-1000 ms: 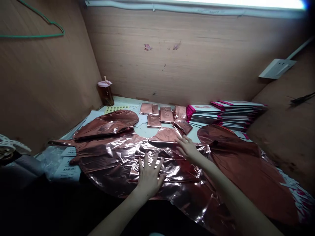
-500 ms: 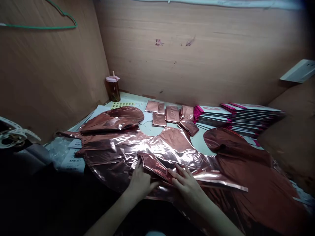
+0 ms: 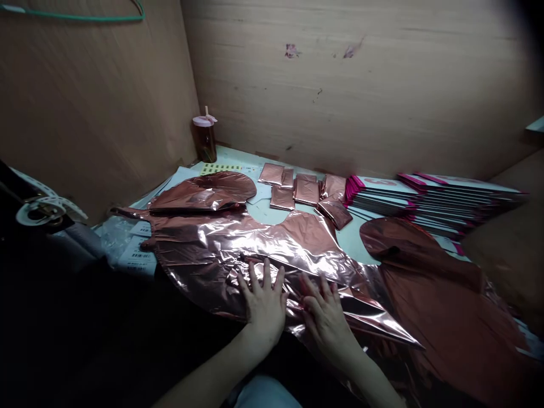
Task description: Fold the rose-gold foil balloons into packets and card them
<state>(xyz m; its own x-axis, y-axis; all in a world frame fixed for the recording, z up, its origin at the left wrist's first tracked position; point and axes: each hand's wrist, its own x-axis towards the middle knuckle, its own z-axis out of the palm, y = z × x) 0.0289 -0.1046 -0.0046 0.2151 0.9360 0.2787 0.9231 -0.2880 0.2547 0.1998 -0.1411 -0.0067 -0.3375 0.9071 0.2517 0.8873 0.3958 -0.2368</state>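
Note:
Uninflated rose-gold foil balloons (image 3: 272, 243) with rounded ends lie spread across the work surface before me. My left hand (image 3: 266, 306) presses flat on the nearest foil, fingers spread. Just right of it, my right hand (image 3: 327, 317) rests on the same foil with its fingers apart and a little bent. Under both hands the foil is folded over in a long strip (image 3: 374, 311) that tapers to a point at the right. Another large piece of foil (image 3: 442, 306) lies to the right. Part of the near foil is in shadow.
Several small folded foil packets (image 3: 306, 190) lie behind the balloons. Fanned stacks of pink-edged printed sleeves (image 3: 459, 198) stand at the back right. A lidded drink cup (image 3: 205, 141) is in the far left corner. Barcode labels (image 3: 138, 258) lie at left. Wooden panels (image 3: 340, 90) enclose the surface.
My left hand has flattened onto the foil and moved right, closer to my right hand. The raised foil fold between my hands now lies flatter. The camera view has shifted slightly.

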